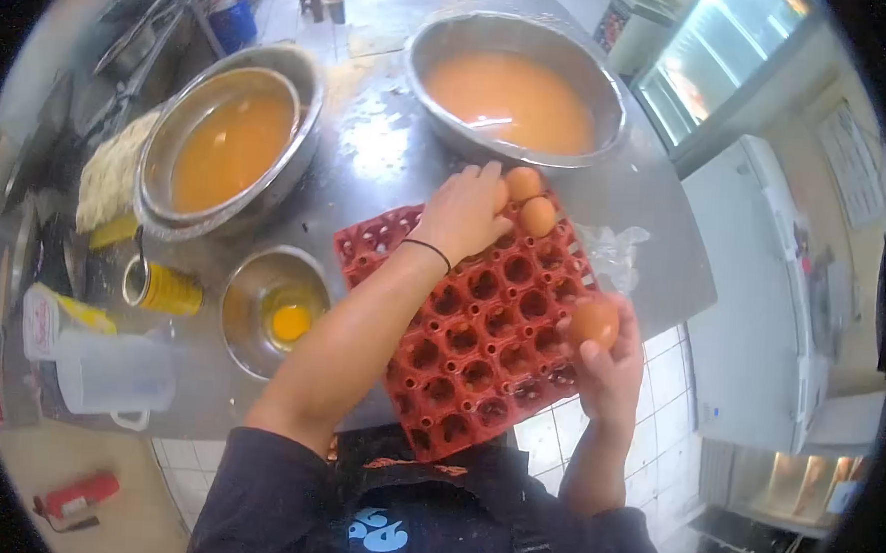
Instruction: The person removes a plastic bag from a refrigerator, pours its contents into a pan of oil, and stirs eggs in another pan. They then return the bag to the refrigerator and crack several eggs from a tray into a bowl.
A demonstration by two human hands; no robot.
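Observation:
A red egg tray with mostly bare cups lies tilted on the steel table, its near corner jutting past the edge. My left hand reaches over to its far end, fingers curled round an egg that is partly hidden. Beside those fingers two brown eggs, one farther back and one nearer, sit in cups. At the tray's right edge my right hand grips another brown egg. Left of my forearm, a small steel bowl holds a cracked egg with its yolk whole.
Two large metal basins, one at the back and one on the left, contain orange liquid. On the left are a yellow can and a clear plastic jug. Crumpled plastic lies right of the tray.

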